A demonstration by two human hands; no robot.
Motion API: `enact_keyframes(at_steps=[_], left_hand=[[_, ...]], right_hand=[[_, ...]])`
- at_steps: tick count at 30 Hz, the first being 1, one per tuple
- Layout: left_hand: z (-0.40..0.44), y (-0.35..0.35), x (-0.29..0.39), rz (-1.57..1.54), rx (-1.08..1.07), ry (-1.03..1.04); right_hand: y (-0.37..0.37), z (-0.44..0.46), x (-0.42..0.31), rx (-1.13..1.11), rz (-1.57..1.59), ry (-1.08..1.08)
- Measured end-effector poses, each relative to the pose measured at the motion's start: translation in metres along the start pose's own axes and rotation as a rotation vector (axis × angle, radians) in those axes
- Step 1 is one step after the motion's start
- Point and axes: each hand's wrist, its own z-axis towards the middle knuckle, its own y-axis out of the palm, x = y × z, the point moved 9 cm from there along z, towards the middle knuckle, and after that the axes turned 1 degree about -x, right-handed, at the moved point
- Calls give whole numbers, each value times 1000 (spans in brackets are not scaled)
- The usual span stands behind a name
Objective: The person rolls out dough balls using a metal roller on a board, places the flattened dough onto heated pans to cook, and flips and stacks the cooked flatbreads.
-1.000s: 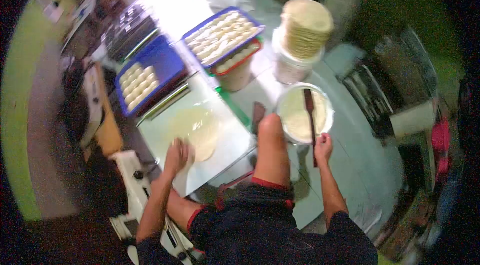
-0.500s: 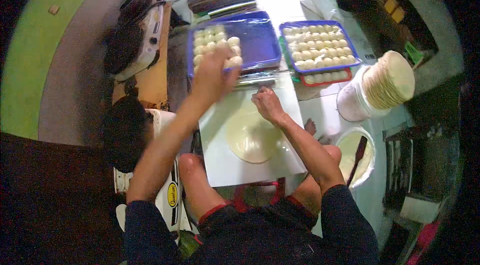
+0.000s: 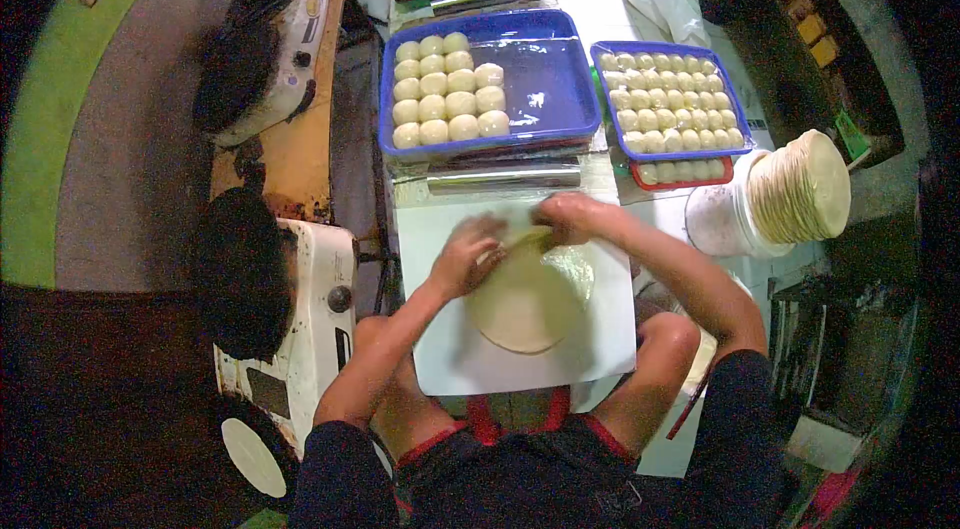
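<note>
A round flat sheet of dough (image 3: pixel 528 314) is partly raised off a white board (image 3: pixel 440 369) in front of me, its outline blurred by motion. At its far edge my right hand (image 3: pixel 575 217) is closed, pinching the dough. My left hand (image 3: pixel 468 257) is beside the sheet's upper left edge, fingers apart and smeared; whether they touch the dough is unclear. Beyond the board, a blue tray (image 3: pixel 545 79) bears rows of round dough balls (image 3: pixel 433 107) on its left side. A shiny metal rolling bar (image 3: pixel 503 178) lies between tray and board.
At right, a second blue tray (image 3: pixel 738 99) full of dough balls rests on a red tray (image 3: pixel 732 174). A stack of flat dough rounds (image 3: pixel 800 189) leans on a white tub (image 3: pixel 715 219). White appliances (image 3: pixel 320 329) stand at left. My knees flank the board.
My left hand has moved back from the dough balls in the tray to the dough sheet. My right hand has gripped the sheet's far edge, and the sheet has lifted partly. The view has shifted slightly.
</note>
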Motion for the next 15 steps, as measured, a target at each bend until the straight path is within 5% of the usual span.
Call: enact_keyframes(at_steps=[2,4,7,8,11,12,13,15], left_hand=[[-13,13,-10,-254,-102,-399],[-29,24,-18,-322,-171,-705],[-52,44,-49,-398,48,-779],[-58,48,-47,-413,-104,-903],[-101,99,-41,-1127,-67,-1038],[-82,58,18,-1223,-354,-961],[-112,75,11,-1270,-388,-1036],[-151,70,46,-1532,-480,-1388]], right_hand=[[-1,-13,-6,-434,-90,21],[36,-11,14,-389,713,-49],[80,-33,35,-70,1586,0],[74,-45,11,-88,1573,-23],[54,-81,-61,-162,1477,-57],[75,-79,-52,-183,1365,-35],[76,-84,-67,-199,1358,-43],[71,-92,-99,-331,1286,44]])
